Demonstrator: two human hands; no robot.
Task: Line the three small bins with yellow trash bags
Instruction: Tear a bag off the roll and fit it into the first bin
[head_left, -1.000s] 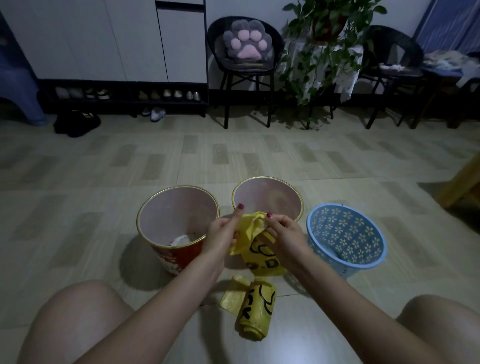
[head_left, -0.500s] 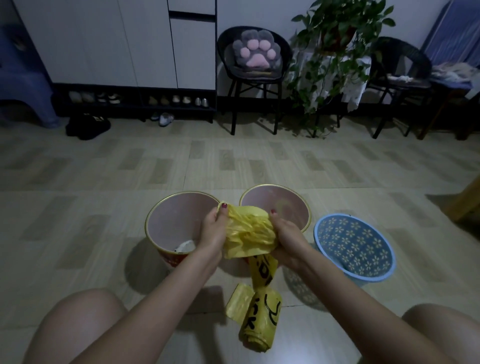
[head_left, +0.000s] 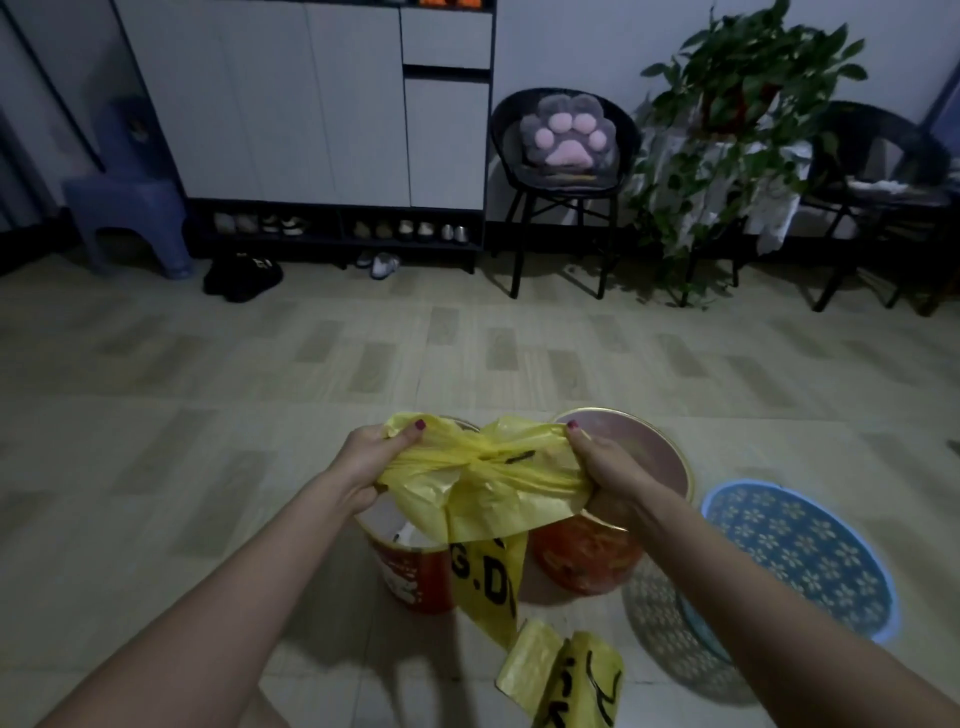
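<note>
Low in the middle of the frame stand three small bins on the tiled floor (head_left: 156, 467). The left red bin (head_left: 410, 571) has a pale inside, and something white lies at its bottom, only partly seen under the plastic. The middle red bin (head_left: 623, 525) sits just beside it, its gold rim showing at the top; what it holds cannot be made out, since a wrist and the plastic cover much of its mouth. The blue perforated bin (head_left: 800, 551), at the lower right, shows only its flower-patterned inner wall.

Above the two red bins a yellow trash bag (head_left: 483, 483) is stretched wide between the hands. The left hand (head_left: 371, 457) grips one bunched edge with thumb and curled fingers; the right hand (head_left: 602, 467) pinches and grips the opposite edge the same way. The bag's lower part hangs down in front of the gap between the red bins, with black letters on it, only partly readable. It runs on down toward a roll of yellow bags (head_left: 576, 680) lying on the floor at the bottom edge, which is cut off by the frame.

Along the top of the frame are a white cabinet (head_left: 311, 104) with shoes beneath, a black chair (head_left: 566, 171) with a paw-shaped cushion (head_left: 569, 135), and a leafy plant (head_left: 737, 104). The room is dim, and the far right corner is too dark to read.
</note>
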